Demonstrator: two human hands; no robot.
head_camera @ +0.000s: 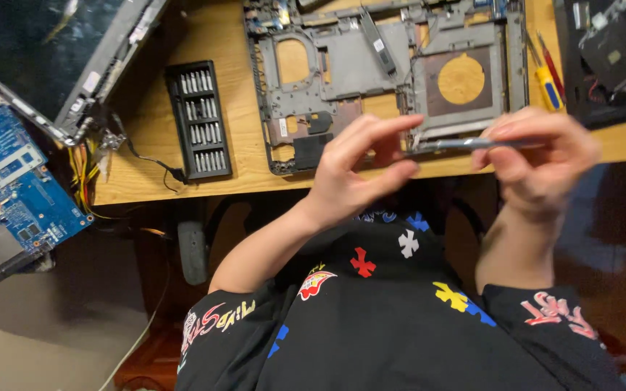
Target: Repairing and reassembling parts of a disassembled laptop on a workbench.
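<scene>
Wooden table point(182, 174) at frame top; slim metal tool point(465, 144) pinched between my left grip point(360, 163) and right grip point(537, 156), mid-frame; bit case point(198, 119) upper left, bits slotted.

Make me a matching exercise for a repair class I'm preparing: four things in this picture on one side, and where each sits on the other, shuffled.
Things:
1. blue circuit board
2. black bit set tray
3. grey laptop frame
4. slim metal tool

Places:
A. flat on the wooden desk, top middle
B. held between the left hand and right hand
C. far left, off the desk edge
D. on the desk, left of the frame

Pairs: 1-C, 2-D, 3-A, 4-B
</scene>
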